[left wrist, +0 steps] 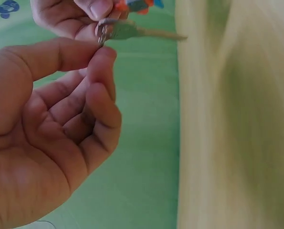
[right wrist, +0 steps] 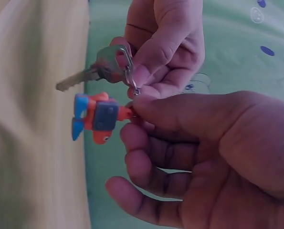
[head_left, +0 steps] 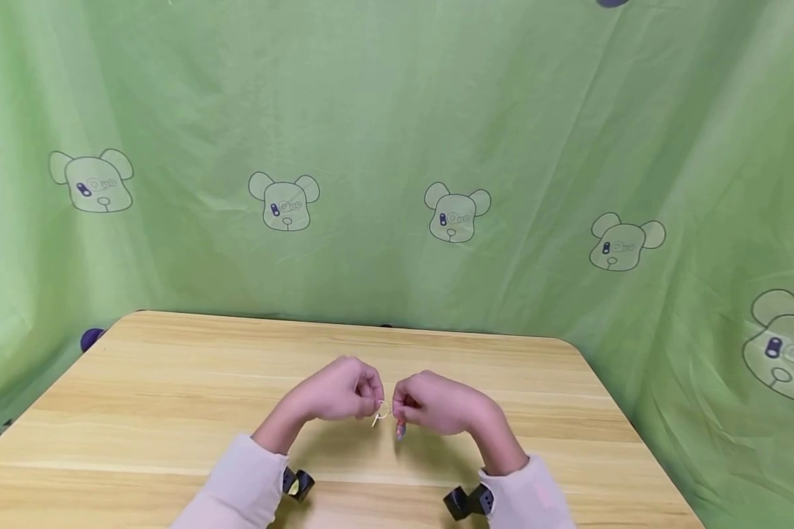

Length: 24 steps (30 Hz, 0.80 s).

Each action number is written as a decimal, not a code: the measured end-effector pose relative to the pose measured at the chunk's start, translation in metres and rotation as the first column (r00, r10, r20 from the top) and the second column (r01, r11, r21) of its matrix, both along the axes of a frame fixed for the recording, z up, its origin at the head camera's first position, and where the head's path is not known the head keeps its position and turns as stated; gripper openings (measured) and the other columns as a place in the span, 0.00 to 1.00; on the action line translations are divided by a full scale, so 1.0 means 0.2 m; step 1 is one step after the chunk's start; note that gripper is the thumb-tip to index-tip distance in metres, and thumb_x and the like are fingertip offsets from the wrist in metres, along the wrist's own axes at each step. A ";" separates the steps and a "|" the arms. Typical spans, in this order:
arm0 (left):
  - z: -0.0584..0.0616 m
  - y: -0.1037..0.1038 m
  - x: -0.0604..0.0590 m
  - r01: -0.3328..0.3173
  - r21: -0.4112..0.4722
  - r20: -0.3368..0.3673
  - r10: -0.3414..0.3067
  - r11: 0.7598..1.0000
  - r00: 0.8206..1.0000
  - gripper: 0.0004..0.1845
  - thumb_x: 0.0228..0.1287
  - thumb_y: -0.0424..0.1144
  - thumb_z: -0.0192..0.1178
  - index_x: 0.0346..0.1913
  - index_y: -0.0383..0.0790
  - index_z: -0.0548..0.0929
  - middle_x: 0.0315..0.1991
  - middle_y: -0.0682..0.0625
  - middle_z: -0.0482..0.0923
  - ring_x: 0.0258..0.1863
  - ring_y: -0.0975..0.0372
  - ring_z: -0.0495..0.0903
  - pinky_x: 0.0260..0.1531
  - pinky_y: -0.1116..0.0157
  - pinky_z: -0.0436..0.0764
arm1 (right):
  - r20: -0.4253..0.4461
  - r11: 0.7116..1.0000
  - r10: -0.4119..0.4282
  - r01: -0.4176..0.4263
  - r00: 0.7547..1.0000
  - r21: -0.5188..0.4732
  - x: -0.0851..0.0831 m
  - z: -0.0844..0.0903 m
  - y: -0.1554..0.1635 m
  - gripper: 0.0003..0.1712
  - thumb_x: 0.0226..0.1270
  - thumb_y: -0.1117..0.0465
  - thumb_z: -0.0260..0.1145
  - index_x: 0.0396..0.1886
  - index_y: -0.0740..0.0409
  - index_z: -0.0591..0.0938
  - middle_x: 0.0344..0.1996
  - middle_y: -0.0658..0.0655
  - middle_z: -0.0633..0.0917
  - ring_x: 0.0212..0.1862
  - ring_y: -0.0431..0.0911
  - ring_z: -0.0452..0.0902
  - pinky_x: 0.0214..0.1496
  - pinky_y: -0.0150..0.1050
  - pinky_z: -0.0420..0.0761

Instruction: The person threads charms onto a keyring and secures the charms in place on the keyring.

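hands (head_left: pixel 387 402) together above table (head_left: pixel 172 382), key (right wrist: pixel 91 74) between them

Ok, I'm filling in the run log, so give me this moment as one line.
left hand: pinches key ring | right hand: pinches toy charm | key: hangs on ring, above table

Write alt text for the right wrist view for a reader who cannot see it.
Two hands meet over a key ring: the left hand pinches the ring and its key, while the right hand pinches a small orange and blue toy charm hanging beside it. A pale wooden table and green cloth lie behind, blurred.
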<state>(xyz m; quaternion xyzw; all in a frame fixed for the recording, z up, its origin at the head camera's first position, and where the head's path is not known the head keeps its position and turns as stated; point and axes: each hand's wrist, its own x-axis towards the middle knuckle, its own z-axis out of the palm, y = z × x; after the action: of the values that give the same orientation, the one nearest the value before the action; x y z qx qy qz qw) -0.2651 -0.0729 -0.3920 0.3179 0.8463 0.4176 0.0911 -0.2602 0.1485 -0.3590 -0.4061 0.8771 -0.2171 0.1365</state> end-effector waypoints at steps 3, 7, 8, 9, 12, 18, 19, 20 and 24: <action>-0.04 -0.01 -0.01 0.029 -0.024 0.032 -0.028 0.999 0.999 0.12 0.52 0.20 0.56 0.29 0.40 0.83 0.17 0.56 0.77 0.16 0.69 0.69 0.19 0.72 0.68 | 0.031 0.999 0.003 -0.005 1.000 0.039 -0.01 -0.04 -0.03 0.13 0.71 0.72 0.61 0.27 0.55 0.80 0.26 0.49 0.86 0.28 0.32 0.72 0.35 0.30 0.76; -0.08 -0.02 -0.03 0.053 -0.060 0.074 -0.049 0.997 0.996 0.14 0.48 0.18 0.53 0.28 0.38 0.83 0.17 0.55 0.78 0.16 0.68 0.70 0.18 0.72 0.68 | 0.067 0.996 -0.006 0.000 0.998 0.087 -0.02 -0.10 -0.07 0.13 0.70 0.72 0.61 0.27 0.54 0.81 0.25 0.46 0.86 0.27 0.32 0.72 0.33 0.29 0.75; -0.09 -0.02 -0.03 0.054 -0.071 0.084 -0.048 0.996 0.995 0.14 0.48 0.18 0.53 0.28 0.38 0.83 0.17 0.54 0.78 0.16 0.67 0.70 0.18 0.71 0.68 | 0.071 0.995 -0.009 0.002 0.997 0.097 -0.02 -0.12 -0.08 0.13 0.71 0.72 0.61 0.27 0.54 0.81 0.25 0.45 0.85 0.26 0.32 0.72 0.33 0.29 0.74; -0.10 -0.03 -0.03 0.055 -0.084 0.091 -0.048 0.995 0.995 0.14 0.48 0.18 0.53 0.28 0.38 0.83 0.17 0.54 0.78 0.16 0.67 0.71 0.18 0.71 0.67 | 0.075 0.994 -0.013 0.005 0.997 0.106 -0.02 -0.13 -0.10 0.13 0.71 0.72 0.61 0.27 0.54 0.81 0.24 0.44 0.85 0.26 0.32 0.72 0.33 0.29 0.75; -0.13 -0.04 -0.04 0.044 -0.122 0.113 -0.030 0.992 0.993 0.13 0.49 0.17 0.56 0.28 0.37 0.84 0.18 0.53 0.80 0.17 0.66 0.73 0.18 0.72 0.69 | 0.070 0.993 -0.023 0.015 0.997 0.115 -0.03 -0.17 -0.12 0.13 0.72 0.71 0.62 0.27 0.54 0.82 0.24 0.43 0.84 0.25 0.32 0.73 0.32 0.28 0.76; -0.16 -0.06 -0.06 0.005 -0.170 0.137 0.019 0.985 0.990 0.13 0.50 0.16 0.58 0.27 0.37 0.84 0.19 0.52 0.81 0.18 0.64 0.76 0.18 0.72 0.71 | 0.062 0.999 -0.028 0.025 0.998 0.043 -0.05 -0.26 -0.16 0.11 0.73 0.70 0.62 0.28 0.56 0.81 0.22 0.44 0.84 0.25 0.33 0.78 0.33 0.28 0.79; -0.17 -0.07 -0.06 -0.005 -0.178 0.140 0.030 0.984 0.990 0.13 0.50 0.16 0.58 0.28 0.36 0.84 0.19 0.51 0.81 0.18 0.63 0.76 0.18 0.72 0.71 | 0.066 0.999 -0.029 0.027 0.997 0.030 -0.05 -0.27 -0.17 0.11 0.73 0.71 0.61 0.28 0.56 0.80 0.22 0.45 0.84 0.25 0.34 0.78 0.33 0.28 0.79; -0.17 -0.07 -0.06 -0.015 -0.187 0.140 0.042 0.982 0.989 0.13 0.50 0.16 0.58 0.28 0.37 0.84 0.19 0.51 0.81 0.18 0.63 0.76 0.18 0.72 0.70 | 0.067 0.999 -0.030 0.029 0.997 0.018 -0.05 -0.28 -0.18 0.11 0.73 0.71 0.62 0.28 0.56 0.80 0.22 0.45 0.83 0.24 0.34 0.78 0.32 0.28 0.79; -0.19 -0.08 -0.07 -0.049 -0.205 0.155 0.081 0.978 0.985 0.12 0.50 0.16 0.59 0.28 0.36 0.84 0.19 0.49 0.82 0.17 0.63 0.77 0.17 0.72 0.71 | 0.064 0.999 -0.035 0.035 0.997 0.001 -0.06 -0.31 -0.19 0.11 0.73 0.70 0.62 0.28 0.56 0.80 0.21 0.44 0.82 0.23 0.33 0.78 0.31 0.28 0.79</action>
<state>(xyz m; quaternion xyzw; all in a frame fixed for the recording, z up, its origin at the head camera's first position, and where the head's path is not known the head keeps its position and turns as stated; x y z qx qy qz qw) -0.2799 -0.0893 -0.4291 0.2441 0.8837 0.3577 0.1775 -0.2727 0.1102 -0.4218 -0.3836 0.8793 -0.2323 0.1606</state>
